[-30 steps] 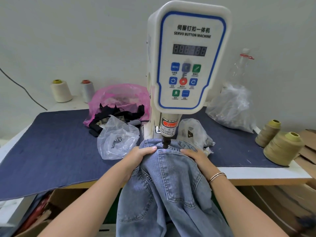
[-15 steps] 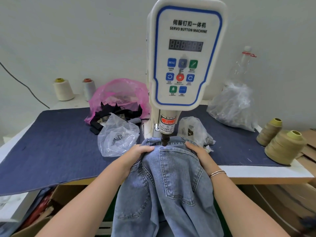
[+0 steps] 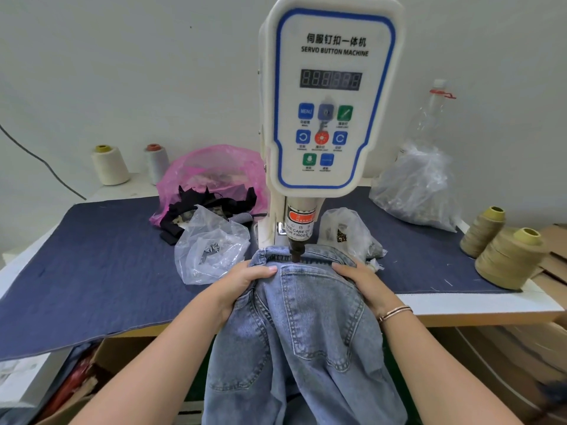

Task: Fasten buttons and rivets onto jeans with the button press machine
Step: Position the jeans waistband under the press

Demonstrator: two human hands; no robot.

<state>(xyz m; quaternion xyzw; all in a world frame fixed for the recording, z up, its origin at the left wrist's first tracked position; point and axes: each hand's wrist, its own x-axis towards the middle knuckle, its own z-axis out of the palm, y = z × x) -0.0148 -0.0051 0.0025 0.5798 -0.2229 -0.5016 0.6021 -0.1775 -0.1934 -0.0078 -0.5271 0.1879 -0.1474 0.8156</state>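
Observation:
Light-blue jeans (image 3: 310, 326) hang over the table's front edge, back pocket facing up, waistband lying under the press. The white servo button machine (image 3: 329, 96) stands at the centre; its dark punch tip (image 3: 296, 252) touches the waistband. My left hand (image 3: 245, 279) grips a fold of denim just left of the punch, thumb on top. My right hand (image 3: 359, 276) holds the jeans on the right side, fingers curled over the cloth. No button or rivet shows under the punch.
A clear bag of small metal parts (image 3: 211, 250) lies left of the press, another small bag (image 3: 348, 233) to its right. A pink bag with black scraps (image 3: 208, 179), a large clear bag (image 3: 420, 188) and thread cones (image 3: 509, 259) stand on the dark denim mat (image 3: 92, 259).
Both hands keep their hold on the jeans beside the punch. The denim shifted slightly under the press; the view tilted a little.

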